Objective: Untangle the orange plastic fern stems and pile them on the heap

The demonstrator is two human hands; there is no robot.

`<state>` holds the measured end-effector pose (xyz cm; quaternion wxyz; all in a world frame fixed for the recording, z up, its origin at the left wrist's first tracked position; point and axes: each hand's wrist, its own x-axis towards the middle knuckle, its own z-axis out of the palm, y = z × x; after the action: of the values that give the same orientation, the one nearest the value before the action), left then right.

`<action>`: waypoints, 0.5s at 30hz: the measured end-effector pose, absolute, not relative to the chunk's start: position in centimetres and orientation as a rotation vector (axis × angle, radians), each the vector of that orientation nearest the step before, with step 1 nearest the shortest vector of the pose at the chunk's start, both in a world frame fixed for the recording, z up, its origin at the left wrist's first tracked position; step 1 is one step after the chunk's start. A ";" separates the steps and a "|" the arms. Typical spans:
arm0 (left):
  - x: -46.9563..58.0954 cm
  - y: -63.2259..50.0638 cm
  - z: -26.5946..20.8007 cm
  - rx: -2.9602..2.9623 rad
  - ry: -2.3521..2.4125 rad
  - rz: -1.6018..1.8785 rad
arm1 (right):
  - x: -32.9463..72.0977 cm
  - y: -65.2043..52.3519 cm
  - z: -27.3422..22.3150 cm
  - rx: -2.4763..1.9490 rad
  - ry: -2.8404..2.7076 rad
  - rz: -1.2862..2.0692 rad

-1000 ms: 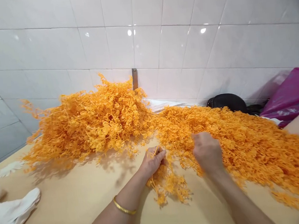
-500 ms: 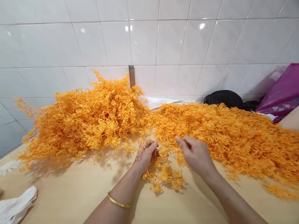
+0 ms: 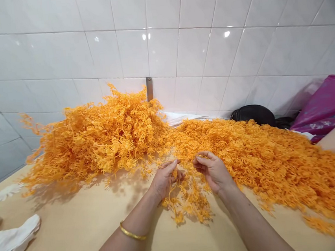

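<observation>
Over a pale wooden tabletop (image 3: 77,236), the left hand (image 3: 164,179) grips a small bunch of orange plastic flower sprigs (image 3: 189,202) while the right hand (image 3: 212,170), at three o'clock, pinches one strand.

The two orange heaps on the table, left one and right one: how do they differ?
The left heap is piled high and bushy against the tiled wall; the right heap lies lower and spreads wide toward the table's near edge. The left heap's sprigs look looser and curlier, the right heap's denser and finer. Both are the same orange plastic sprigs.
</observation>
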<state>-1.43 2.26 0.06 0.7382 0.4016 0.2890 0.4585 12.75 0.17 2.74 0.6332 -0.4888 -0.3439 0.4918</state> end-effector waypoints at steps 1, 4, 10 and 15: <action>-1.5 2.3 0.0 0.861 0.616 1.005 | 13.1 0.2 2.9 -1.077 -0.730 1.139; -1.6 2.5 -0.1 0.794 0.621 1.012 | 13.9 0.2 2.9 -1.016 -0.666 1.119; -1.4 2.7 0.0 0.722 0.733 1.105 | 14.1 0.5 1.1 -1.117 -0.926 0.790; -1.6 2.2 0.2 0.799 0.971 1.297 | 13.5 0.3 -0.2 -1.324 -1.264 0.512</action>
<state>-1.60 2.24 0.20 0.6192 0.3474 0.4219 0.5638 13.47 0.35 -0.24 0.5814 -0.5666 -0.5412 0.2192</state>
